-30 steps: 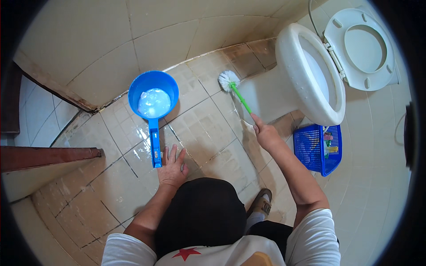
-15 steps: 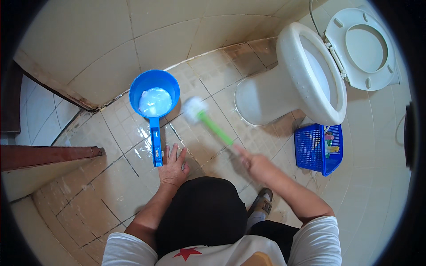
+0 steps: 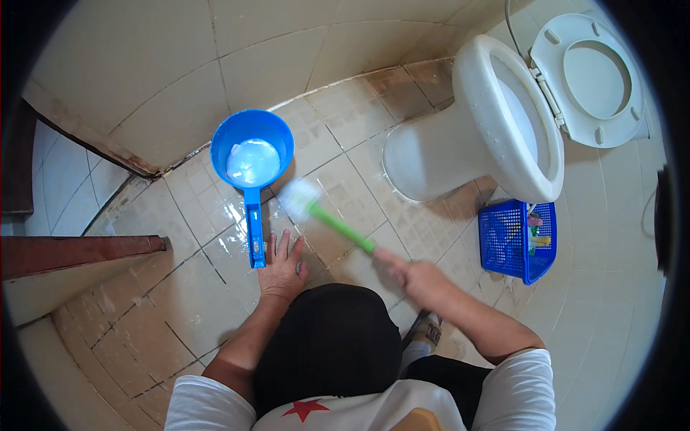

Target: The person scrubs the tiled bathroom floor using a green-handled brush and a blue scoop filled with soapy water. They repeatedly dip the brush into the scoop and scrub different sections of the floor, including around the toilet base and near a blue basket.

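In my right hand (image 3: 411, 275) is the green handle of a toilet brush (image 3: 339, 229), my fingers wrapped around it. Its round white bristle head, smeared by motion, is over the tiled floor beside a blue dipper (image 3: 253, 199). White, foamy-looking liquid (image 3: 253, 162) lies in the dipper's bowl. My left hand (image 3: 282, 271) is palm down with its fingers spread, close to my knee. The end of the dipper's handle overlaps the outer side of this hand; whether they touch I cannot tell.
A white toilet (image 3: 424, 161) with its seat raised stands at the upper right. Below it is a blue plastic basket (image 3: 502, 241) with small items inside. Wet, shiny floor tiles (image 3: 223, 241) surround the dipper. A reddish-brown door edge (image 3: 86, 255) juts in from the left.
The brush head has swept left and slightly down, nearer the dipper. My right hand has shifted a little with it, while my left hand keeps its place.
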`<state>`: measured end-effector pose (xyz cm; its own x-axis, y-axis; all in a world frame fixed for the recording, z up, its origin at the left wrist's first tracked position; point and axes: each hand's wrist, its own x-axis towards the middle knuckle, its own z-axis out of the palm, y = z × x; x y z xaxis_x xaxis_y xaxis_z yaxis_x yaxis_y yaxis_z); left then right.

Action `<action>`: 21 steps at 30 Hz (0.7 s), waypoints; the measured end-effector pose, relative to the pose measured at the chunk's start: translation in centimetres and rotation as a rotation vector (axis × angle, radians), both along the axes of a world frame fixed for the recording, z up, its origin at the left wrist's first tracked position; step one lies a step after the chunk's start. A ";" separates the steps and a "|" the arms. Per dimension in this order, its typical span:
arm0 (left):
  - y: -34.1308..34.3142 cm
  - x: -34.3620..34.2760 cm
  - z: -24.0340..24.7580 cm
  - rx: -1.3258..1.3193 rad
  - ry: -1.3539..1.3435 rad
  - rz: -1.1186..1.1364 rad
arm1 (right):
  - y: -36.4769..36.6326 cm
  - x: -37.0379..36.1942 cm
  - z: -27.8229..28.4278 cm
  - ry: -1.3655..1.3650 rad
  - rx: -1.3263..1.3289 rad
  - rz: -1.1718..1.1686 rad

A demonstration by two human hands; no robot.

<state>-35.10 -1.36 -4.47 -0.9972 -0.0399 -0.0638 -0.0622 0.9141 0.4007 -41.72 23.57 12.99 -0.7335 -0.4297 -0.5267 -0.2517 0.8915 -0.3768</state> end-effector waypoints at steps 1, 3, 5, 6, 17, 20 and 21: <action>0.2 -0.1 0.2 0.005 0.014 -0.008 | 1.6 -1.6 -1.0 0.033 0.066 -0.111; 0.4 0.0 0.2 0.012 0.028 -0.012 | 3.8 -4.0 -2.7 0.117 0.107 -0.216; 0.5 -0.2 0.1 0.017 0.036 -0.012 | 4.1 -5.4 -2.9 0.224 0.059 -0.212; 0.5 -0.3 0.1 0.013 0.037 -0.015 | 4.0 -4.9 -2.9 0.189 0.037 -0.133; 0.2 0.1 -2.0 -0.091 0.145 -0.015 | -0.3 -9.6 -3.8 0.170 0.090 -0.123; -0.2 0.2 -2.2 -0.111 0.150 -0.005 | -2.1 -7.1 -3.0 0.130 0.048 0.010; -0.1 0.2 -2.3 -0.114 0.150 -0.004 | -1.1 -8.0 -4.2 0.197 0.054 -0.006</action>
<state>-34.86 -1.51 -6.72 -0.9953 -0.0342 0.0901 -0.0056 0.9541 0.2994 -49.74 22.47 8.80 -0.8273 -0.3999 -0.3945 -0.3103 0.9108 -0.2723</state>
